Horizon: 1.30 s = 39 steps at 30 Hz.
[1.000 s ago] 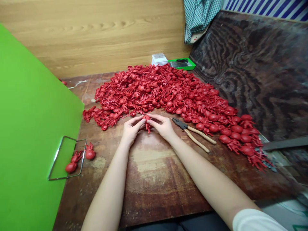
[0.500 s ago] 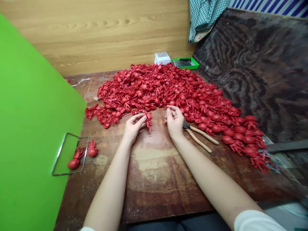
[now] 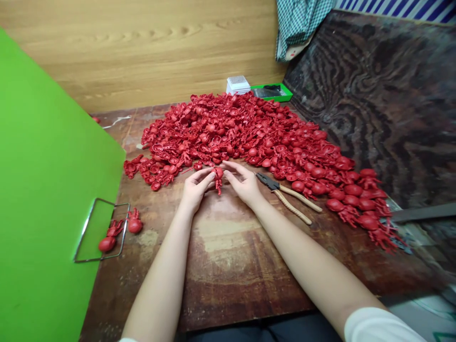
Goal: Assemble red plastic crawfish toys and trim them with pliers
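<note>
A small red plastic figure (image 3: 218,175) with a rounded top and thin limbs hangs over the table in front of the heap. My left hand (image 3: 195,189) pinches it from the left between thumb and fingers. From the right, my right hand (image 3: 243,184) closes thumb and forefinger on the figure's other side; the exact contact is too small to see clearly. Just behind both hands spreads a big heap of similar red plastic parts (image 3: 228,126). Pliers (image 3: 274,186) with dark jaws and tan wrapped handles lie beside my right hand.
A green panel (image 3: 53,166) stands at the left, with a metal wire frame (image 3: 82,235) and two red figures (image 3: 135,224) near it. At the back are a white box (image 3: 238,85) and a green tray (image 3: 286,97). A dark wooden board (image 3: 377,104) rises at right.
My right hand has moved left, from beside the pliers to the red figure held in my left hand. The pliers' jaws are now uncovered. The view has shifted slightly.
</note>
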Available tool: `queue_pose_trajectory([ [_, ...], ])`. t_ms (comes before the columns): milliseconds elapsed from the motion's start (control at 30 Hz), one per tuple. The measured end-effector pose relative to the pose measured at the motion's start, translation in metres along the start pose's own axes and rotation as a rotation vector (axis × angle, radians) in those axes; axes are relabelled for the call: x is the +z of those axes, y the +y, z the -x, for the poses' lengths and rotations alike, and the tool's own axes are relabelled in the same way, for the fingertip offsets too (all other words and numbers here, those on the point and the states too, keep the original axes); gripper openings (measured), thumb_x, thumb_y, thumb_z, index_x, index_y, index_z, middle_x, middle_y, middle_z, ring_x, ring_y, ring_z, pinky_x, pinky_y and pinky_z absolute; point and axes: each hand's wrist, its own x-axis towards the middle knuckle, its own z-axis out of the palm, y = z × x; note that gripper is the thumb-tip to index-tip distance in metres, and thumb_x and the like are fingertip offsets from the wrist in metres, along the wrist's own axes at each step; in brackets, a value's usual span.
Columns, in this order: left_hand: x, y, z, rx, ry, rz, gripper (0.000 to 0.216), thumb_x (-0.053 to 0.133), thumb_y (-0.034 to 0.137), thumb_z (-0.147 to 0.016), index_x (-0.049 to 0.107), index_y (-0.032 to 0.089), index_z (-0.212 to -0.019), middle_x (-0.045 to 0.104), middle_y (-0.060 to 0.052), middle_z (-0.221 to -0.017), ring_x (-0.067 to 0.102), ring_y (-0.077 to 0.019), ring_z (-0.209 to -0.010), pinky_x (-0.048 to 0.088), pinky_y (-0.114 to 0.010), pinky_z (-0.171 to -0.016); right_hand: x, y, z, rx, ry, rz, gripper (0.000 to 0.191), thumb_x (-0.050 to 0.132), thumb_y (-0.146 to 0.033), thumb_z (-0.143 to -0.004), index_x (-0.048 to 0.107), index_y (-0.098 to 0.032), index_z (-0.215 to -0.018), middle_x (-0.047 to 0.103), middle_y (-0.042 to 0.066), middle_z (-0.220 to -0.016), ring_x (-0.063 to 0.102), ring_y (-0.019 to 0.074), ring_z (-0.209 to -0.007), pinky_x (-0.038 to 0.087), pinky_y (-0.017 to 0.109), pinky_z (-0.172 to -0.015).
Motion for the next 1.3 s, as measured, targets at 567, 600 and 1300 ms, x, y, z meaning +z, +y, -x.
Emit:
queue_pose_trajectory([
  [567,-0.0021,0.0008,0.0012,-0.038,-0.048,-0.022,0.052,0.097,0.039,-0.07,0.084,0.021,-0.117,0.082,-0.012,-0.122,0.081,-0.03,-0.105,0.062,-0.045,-0.102,-0.0036,0.0029,-0.0038,0.118,-0.045,-0.082,0.048,0.081,-0.057,-0.083,0.084,-0.022,-0.116,0.083,0.008,-0.118,0.081,0.0298,-0.107,0.066,0.045,-0.098],
  [600,-0.0024,0.0007,0.0009,-0.04,-0.049,-0.025,0.053,0.097,0.039,-0.069,0.084,0.021,-0.117,0.082,-0.013,-0.123,0.081,-0.0306,-0.106,0.062,-0.046,-0.103,-0.0034,0.0032,-0.0036,0.121,-0.047,-0.074,0.048,0.081,-0.057,-0.084,0.084,-0.022,-0.117,0.083,0.008,-0.118,0.081,0.0298,-0.107,0.066,0.045,-0.098],
  [1300,-0.0041,0.0018,0.0019,-0.07,-0.064,-0.064,0.05,0.096,0.04,-0.071,0.085,0.021,-0.116,0.085,-0.012,-0.112,0.082,-0.0282,-0.097,0.062,-0.046,-0.101,-0.0041,-0.0002,-0.0011,-0.011,-0.047,0.056,0.033,0.077,-0.047,-0.089,0.085,-0.027,-0.114,0.083,0.006,-0.122,0.078,0.0277,-0.114,0.059,0.044,-0.109],
])
